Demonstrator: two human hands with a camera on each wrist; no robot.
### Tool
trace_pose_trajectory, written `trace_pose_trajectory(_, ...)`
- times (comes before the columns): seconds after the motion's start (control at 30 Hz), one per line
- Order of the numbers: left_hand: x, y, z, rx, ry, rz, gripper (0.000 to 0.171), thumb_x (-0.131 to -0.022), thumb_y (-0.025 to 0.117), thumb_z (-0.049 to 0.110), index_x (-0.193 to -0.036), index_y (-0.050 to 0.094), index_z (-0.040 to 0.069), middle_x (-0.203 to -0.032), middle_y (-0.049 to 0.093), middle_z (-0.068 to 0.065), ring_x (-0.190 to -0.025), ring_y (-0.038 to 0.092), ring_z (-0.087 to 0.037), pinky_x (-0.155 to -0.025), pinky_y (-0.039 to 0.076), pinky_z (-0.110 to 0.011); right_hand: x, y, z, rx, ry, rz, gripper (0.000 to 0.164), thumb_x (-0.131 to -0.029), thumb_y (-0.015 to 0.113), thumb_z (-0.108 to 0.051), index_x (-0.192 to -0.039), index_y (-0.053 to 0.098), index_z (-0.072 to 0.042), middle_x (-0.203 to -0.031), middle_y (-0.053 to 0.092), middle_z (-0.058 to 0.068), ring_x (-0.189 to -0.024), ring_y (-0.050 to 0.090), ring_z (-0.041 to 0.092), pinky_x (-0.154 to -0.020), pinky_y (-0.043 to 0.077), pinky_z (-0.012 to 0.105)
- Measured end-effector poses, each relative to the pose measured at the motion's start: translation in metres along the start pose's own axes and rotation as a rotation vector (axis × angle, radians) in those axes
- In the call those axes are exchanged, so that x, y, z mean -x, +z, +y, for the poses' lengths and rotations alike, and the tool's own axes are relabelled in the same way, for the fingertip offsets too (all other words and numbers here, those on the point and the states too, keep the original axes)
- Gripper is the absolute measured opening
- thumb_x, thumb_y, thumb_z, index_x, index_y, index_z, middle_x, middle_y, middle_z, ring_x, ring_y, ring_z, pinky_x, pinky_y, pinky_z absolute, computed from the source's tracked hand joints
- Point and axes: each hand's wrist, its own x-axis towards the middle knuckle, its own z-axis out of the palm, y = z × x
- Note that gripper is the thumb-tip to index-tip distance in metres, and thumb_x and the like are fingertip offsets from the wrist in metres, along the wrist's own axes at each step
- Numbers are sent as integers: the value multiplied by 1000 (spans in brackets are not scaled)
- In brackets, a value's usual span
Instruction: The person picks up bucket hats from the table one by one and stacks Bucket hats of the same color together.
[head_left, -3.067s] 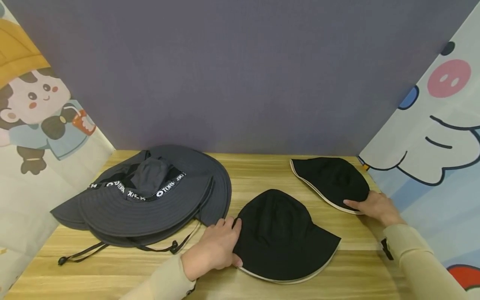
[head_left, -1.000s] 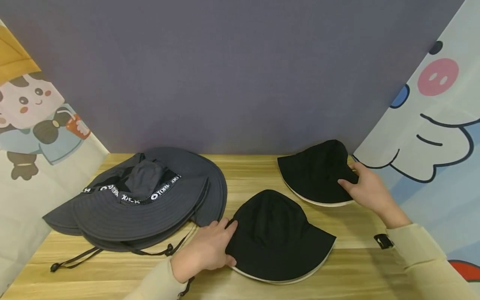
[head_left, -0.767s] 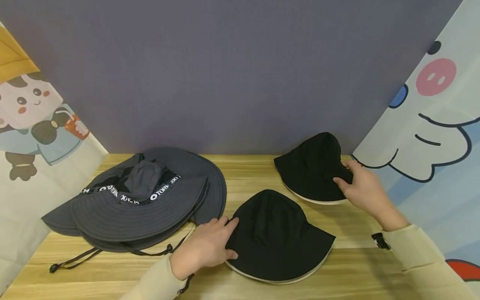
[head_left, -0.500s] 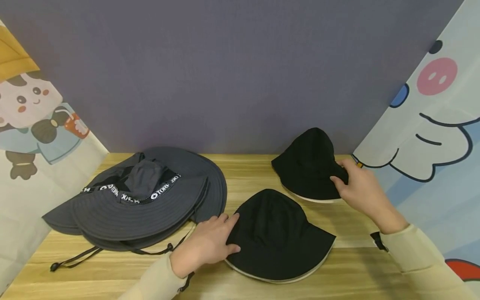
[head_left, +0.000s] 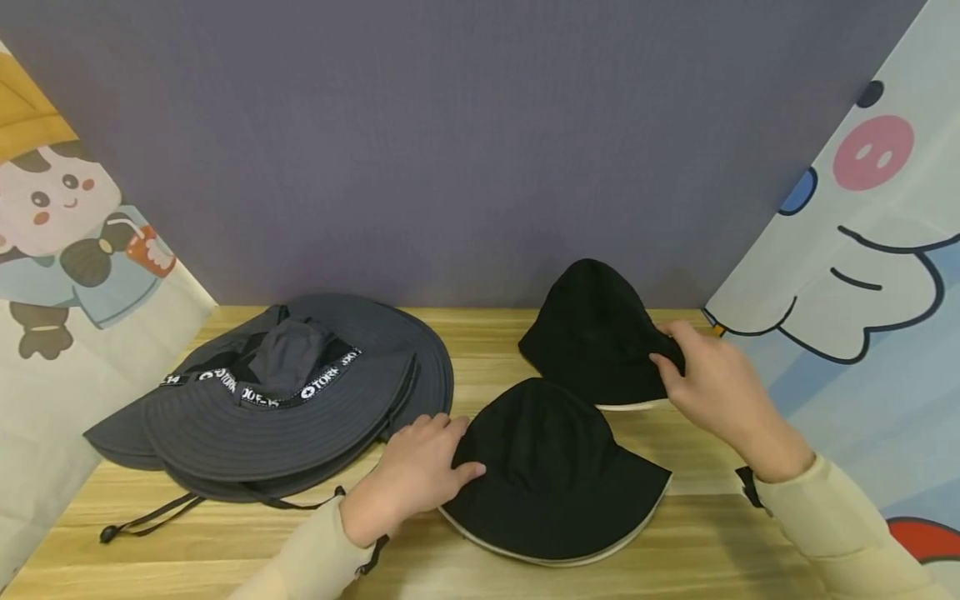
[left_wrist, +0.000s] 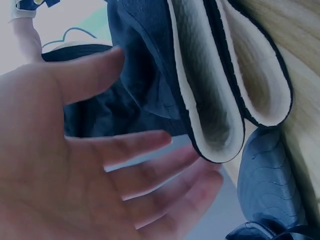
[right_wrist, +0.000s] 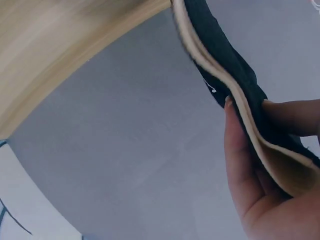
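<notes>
My right hand (head_left: 716, 392) pinches the right side of the brim of a black bucket hat (head_left: 592, 333), thumb on the near side. In the right wrist view the pale-edged brim (right_wrist: 245, 112) folds between thumb and fingers. The hat's crown stands up against the grey backdrop. In front of it, a second black bucket hat (head_left: 555, 492) with a cream edge lies on the table. My left hand (head_left: 420, 467) is at its left side, thumb over the edge. The left wrist view shows the left fingers (left_wrist: 160, 195) extended and spread beside two pale-lined folds of brim (left_wrist: 212, 110).
Dark grey wide-brimmed hats (head_left: 285, 433) with lettered bands lie stacked on the left, their cords (head_left: 157, 517) trailing forward on the wooden table (head_left: 247, 550). A grey backdrop (head_left: 465, 150) closes the rear; printed cartoon curtains (head_left: 847, 300) flank both sides.
My right hand has lifted the rear black hat's brim and brought the hat leftward, its crown now upright, close behind the front hat. My left hand's thumb has shifted up along the front hat's edge.
</notes>
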Motion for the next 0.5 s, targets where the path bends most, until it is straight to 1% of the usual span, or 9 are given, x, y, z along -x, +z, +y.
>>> trace_pose_trajectory(0.1,-5,0,-1,14,6,64,58,-94,71,46,-132,63,3,-116,68,-13,-105,63,-34,-90,53,-50,0,-1,-5,14,-14,27,36,-90,73,-6,-124,62,3,-56,52,-2,-44,36,6,-46,30,27)
trace_pose_trajectory(0.17,-8,0,-2,29,7,95,57,-95,70,46,-131,64,2,-113,68,-13,-103,63,-34,-90,53,-50,0,-3,-9,17,-22,43,36,-89,74,-5,-123,62,2,-59,57,1,-45,37,6,-46,30,27)
trace_pose_trajectory(0.3,-15,-5,-5,52,-33,113,64,-97,66,49,-139,59,1,-126,66,-18,-115,62,-39,-96,52,-52,-1,-7,-17,13,-45,77,35,-87,76,-5,-120,64,0,-70,67,8,-47,43,7,-47,34,29)
trace_pose_trajectory(0.4,-23,-13,-10,70,-73,116,68,-97,65,52,-144,56,2,-135,63,-20,-124,60,-41,-99,51,-55,-1,-9,-23,5,-73,107,36,-86,77,-4,-119,65,-1,-78,72,11,-50,50,10,-47,39,31)
trace_pose_trajectory(0.5,-34,-23,-15,103,-93,113,71,-97,65,52,-147,52,2,-142,59,-21,-130,57,-42,-103,49,-57,0,-11,-28,-4,-91,123,37,-85,78,-4,-119,65,-2,-83,73,12,-52,56,13,-48,43,34)
